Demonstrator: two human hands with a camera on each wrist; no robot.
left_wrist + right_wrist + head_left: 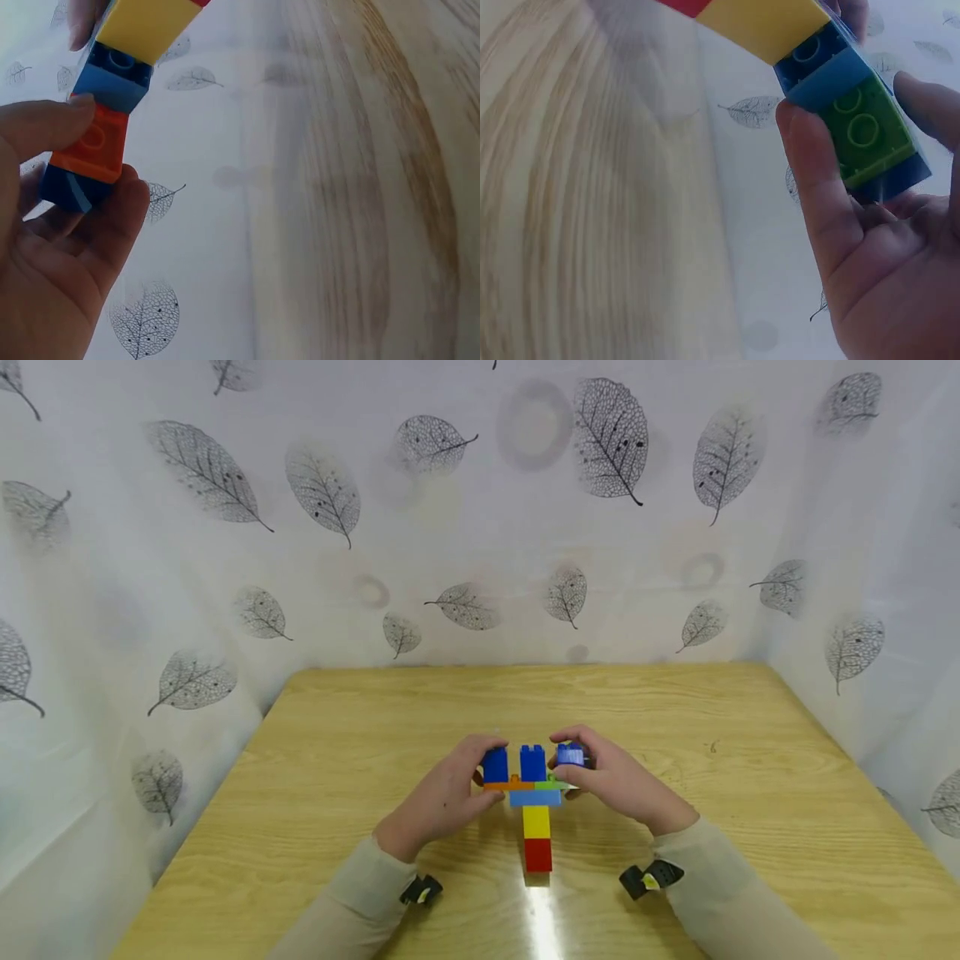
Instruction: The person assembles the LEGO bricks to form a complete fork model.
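Both hands hold a T-shaped stack of toy building bricks. Its stem is a red brick (pixel 537 855) below a yellow brick (pixel 536 821), topped by a light blue brick (pixel 535 798). Above spread an orange brick (pixel 94 142) to the left and a green brick (pixel 870 131) to the right. Dark blue bricks stand at the left end (pixel 495 767), the middle (pixel 533 765) and the right end (pixel 570 754). My left hand (pixel 450 785) grips the orange and left blue bricks between thumb and fingers. My right hand (pixel 618 781) grips the right blue and green bricks, partly covering them.
A wooden table (pixel 360 718) lies under the hands. White cloth (pixel 480 535) with a leaf print hangs behind it and on both sides. A black strap device (pixel 422 890) is on the left wrist, and another (pixel 651 878) on the right.
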